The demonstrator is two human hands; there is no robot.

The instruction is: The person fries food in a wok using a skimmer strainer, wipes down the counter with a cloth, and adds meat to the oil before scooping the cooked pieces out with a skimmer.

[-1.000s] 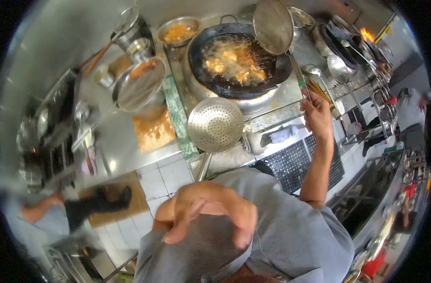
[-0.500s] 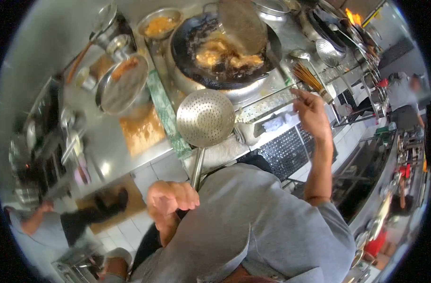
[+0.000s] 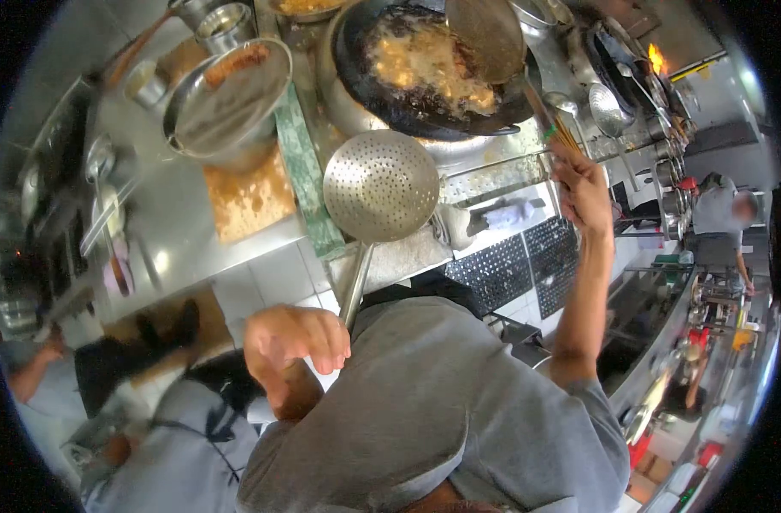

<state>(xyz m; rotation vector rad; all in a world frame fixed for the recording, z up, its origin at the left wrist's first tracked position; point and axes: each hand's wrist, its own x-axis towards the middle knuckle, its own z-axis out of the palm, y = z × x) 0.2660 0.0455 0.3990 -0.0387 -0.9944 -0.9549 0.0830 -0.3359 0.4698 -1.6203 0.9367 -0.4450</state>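
Note:
My left hand (image 3: 298,342) is curled round the handle end of a perforated metal skimmer (image 3: 382,188), whose round bowl hangs face up over the counter's front edge. Fingers bent, my right hand (image 3: 585,195) is closed at the end of a long handle. This belongs to a dark round scoop (image 3: 486,38) tilted over the far right side of the wok (image 3: 356,94). Pieces of food bubble in dark oil (image 3: 425,64) inside the wok. A bundled bamboo brush (image 3: 566,137) overlaps my right fingertips in this view.
Left of the wok stand a strainer over a pot (image 3: 228,111), a wooden board (image 3: 249,197) and a green strip (image 3: 309,179). Ladles (image 3: 608,109) and a burner flame (image 3: 656,58) are at the right. A person in grey (image 3: 190,445) is close at lower left.
The view has shifted. The scoop sits farther right over the wok, and more bubbling food shows. A person in grey has come closer at lower left. The skimmer stays in my left hand.

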